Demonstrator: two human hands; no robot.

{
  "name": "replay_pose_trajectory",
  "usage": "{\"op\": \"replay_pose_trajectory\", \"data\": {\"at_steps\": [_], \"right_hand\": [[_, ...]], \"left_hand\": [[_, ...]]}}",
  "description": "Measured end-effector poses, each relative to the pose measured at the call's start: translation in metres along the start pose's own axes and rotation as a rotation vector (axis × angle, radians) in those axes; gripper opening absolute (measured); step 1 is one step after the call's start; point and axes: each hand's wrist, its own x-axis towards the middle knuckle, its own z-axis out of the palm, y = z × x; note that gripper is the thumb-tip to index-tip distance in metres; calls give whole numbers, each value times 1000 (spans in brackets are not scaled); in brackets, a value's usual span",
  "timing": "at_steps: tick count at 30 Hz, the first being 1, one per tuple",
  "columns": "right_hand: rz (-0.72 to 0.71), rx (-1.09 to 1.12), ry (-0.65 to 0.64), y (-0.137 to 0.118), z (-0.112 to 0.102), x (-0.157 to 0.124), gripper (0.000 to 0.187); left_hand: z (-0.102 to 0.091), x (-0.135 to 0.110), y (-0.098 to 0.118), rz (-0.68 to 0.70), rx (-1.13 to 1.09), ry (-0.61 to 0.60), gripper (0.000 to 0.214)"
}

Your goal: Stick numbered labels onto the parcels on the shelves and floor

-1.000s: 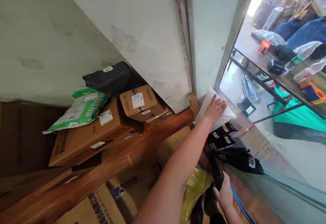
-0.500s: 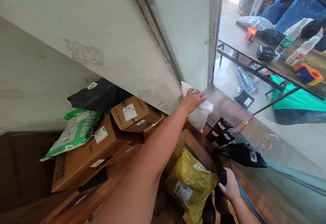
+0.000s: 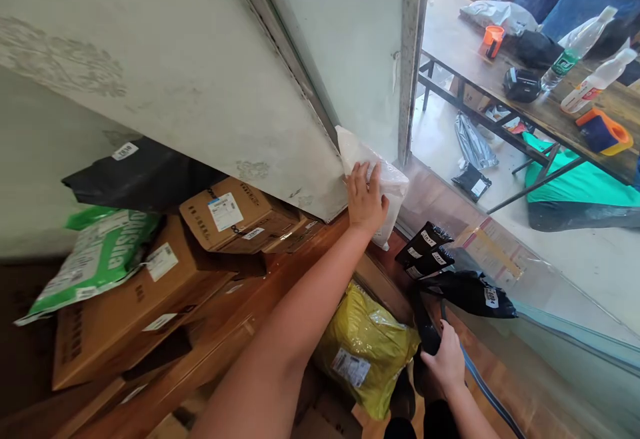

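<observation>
My left hand lies against the face of a white plastic parcel, its fingers apart and slightly bent. That parcel leans in the corner where the pale wall panel meets the glass. Low on the right, my right hand is wrapped round a black handheld device, partly covered by the fingers. Just beyond it are a black bagged parcel with a white number label and two small black parcels standing by the glass. A yellow plastic parcel with a shipping label lies between my arms.
Cardboard boxes fill the left, topped by a green-and-white bag and a black parcel. Behind the glass stands a table with bottles, tape dispensers and a black device. A blue-grey cable runs past my right hand.
My left hand has shifted from gripping over the white parcel's middle to its lower left, fingers now spread on its face. The parcel looks flatter and more upright. The right hand keeps its hold.
</observation>
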Motion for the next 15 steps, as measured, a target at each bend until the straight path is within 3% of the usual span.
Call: {"op": "replay_pose_trajectory", "data": {"at_steps": [3, 6, 11, 15], "right_hand": [[55, -14, -27, 0, 3, -16, 66], [93, 23, -2, -4, -8, -16, 57], [51, -45, 69, -46, -48, 22, 52], [-31, -55, 38, -100, -62, 67, 51]], "left_hand": [[1, -12, -4, 3, -51, 2, 78], [-4, -13, -11, 60, -74, -59, 79], [-22, -12, -8, 83, -29, -58, 76], [-33, -40, 5, 198, -24, -88, 68]]}}
